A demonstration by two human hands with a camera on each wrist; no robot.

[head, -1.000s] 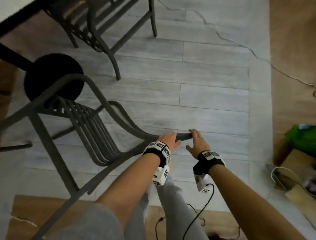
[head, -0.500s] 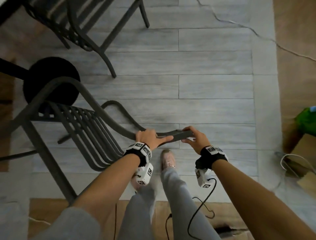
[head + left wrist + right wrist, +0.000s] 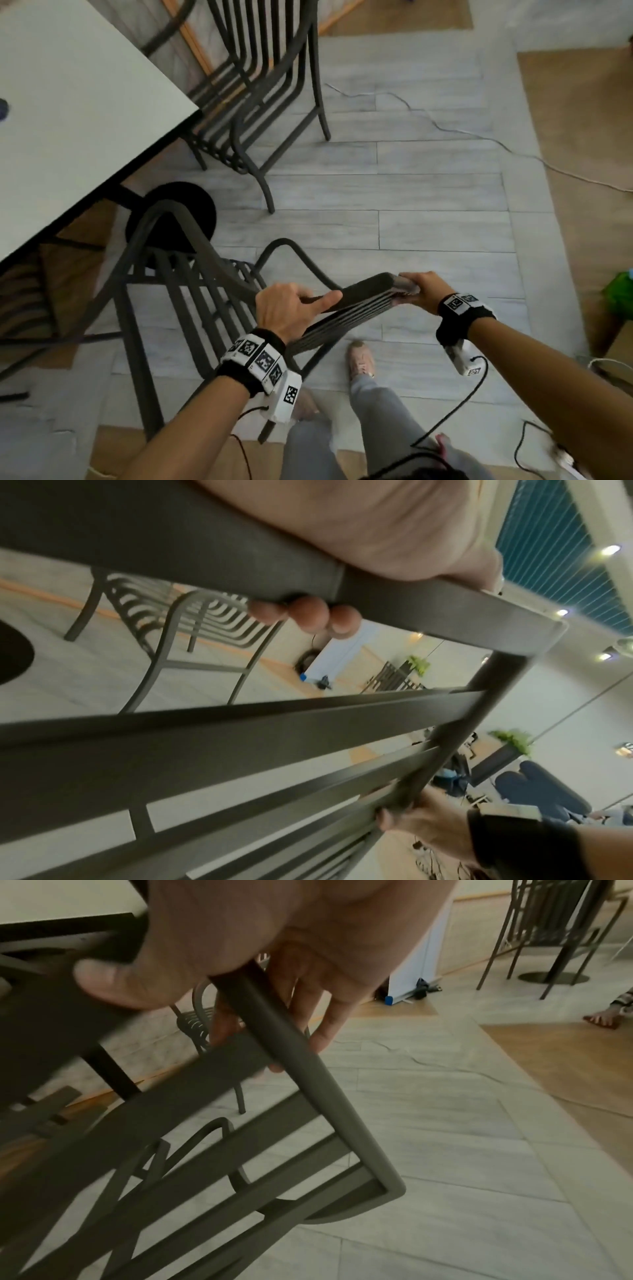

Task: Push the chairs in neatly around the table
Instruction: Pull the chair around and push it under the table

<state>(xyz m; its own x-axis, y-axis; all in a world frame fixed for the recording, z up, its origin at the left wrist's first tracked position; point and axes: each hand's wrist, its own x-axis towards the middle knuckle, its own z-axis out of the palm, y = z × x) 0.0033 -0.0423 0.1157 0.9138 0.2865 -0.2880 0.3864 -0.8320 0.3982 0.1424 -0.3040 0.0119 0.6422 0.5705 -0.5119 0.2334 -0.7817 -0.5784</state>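
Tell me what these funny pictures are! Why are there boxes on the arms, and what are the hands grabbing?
No robot here, just a person wearing three cameras. One sits on the head and looks down; the boxes on the wrists are two more, looking along the fingers. Both hands grip the top of a dark slatted chair: the left hand near the middle of the top rail, the right hand at its corner. The white table is at the upper left, with another chair beside it.

Dim, soft indoor light; wide-angle bending at the edges, motion blur in both wrist views.
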